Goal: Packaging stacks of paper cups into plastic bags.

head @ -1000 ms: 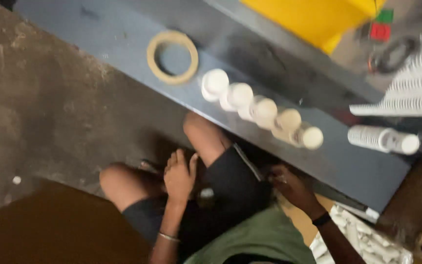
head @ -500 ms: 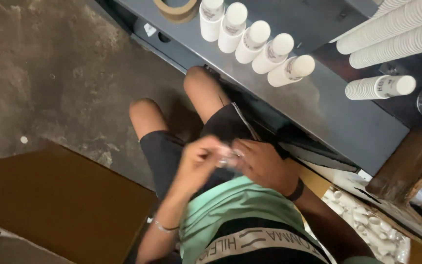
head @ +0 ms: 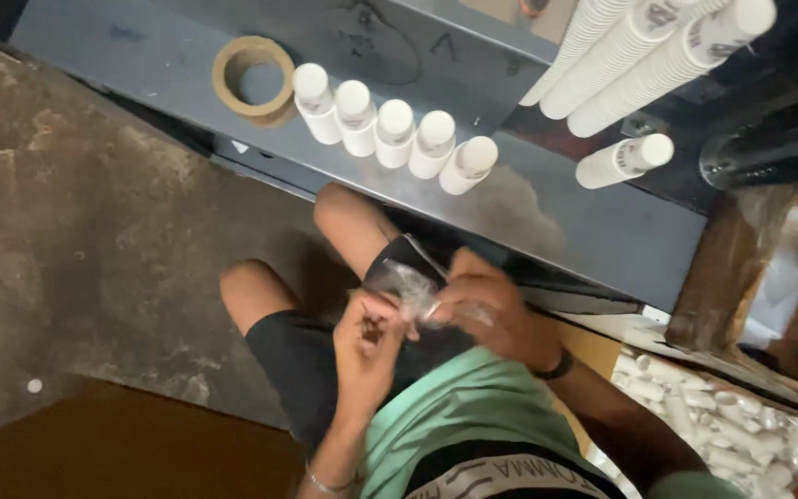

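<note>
We see the left hand and the right hand drawn together over the lap, both pinching a small crinkled piece of clear plastic wrap that sits between them, just above the black shorts. The left fingers curl in around its lower edge; the right fingers close over its other side. What the wrap holds, if anything, is too blurred for us to tell. A thin bracelet rings the left wrist and a dark band the right.

Beyond the hands, both bare knees point toward a long grey-blue bench. On it stands a row of five small white bottles with white caps, touching side by side, and just to their left lies a brown tape roll, flat. Further right on the bench a single stack of white cups lies on its side, and above it several long stacks of white cups slant toward the top edge.

At the right edge we make out a brown cardboard box lined with clear plastic. Below it, beside the right forearm, a clear bag of small white pieces sits near the floor. The rough concrete floor spreads to the left, with a brown sheet at the lower left.
</note>
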